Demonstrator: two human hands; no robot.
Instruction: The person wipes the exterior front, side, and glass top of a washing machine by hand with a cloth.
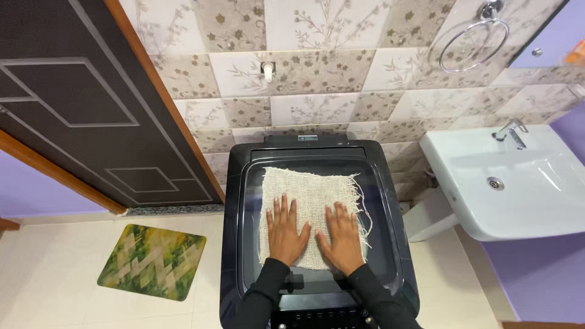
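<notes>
Both hands flat on a cream, loosely woven cloth (pixel 311 213) spread over the dark glass lid (pixel 317 176) of a top-loading washing machine (pixel 231 244). Left hand (pixel 286 230) palm down on the cloth's lower left part, fingers (pixel 284 207) spread and straight, gripping nothing. Right hand (pixel 342 237) palm down just beside it on the lower right, fingers (pixel 341 214) also spread, thumbs near each other, nothing pinched. Cloth looks light, soft and limp, open weave like burlap or gauze, right edge frayed with loose threads (pixel 362 210) hanging off; likely slides easily on the smooth lid and could snag or unravel at the fringe. Best hold is probably a pinch at the corners or along the intact left and top edges, not the frayed side. Around: white washbasin (pixel 518 201) with tap (pixel 510 131) to the right, brown door (pixel 85 103) to the left, green floor mat (pixel 152 261), tiled wall (pixel 317 79), towel ring (pixel 472 42).
</notes>
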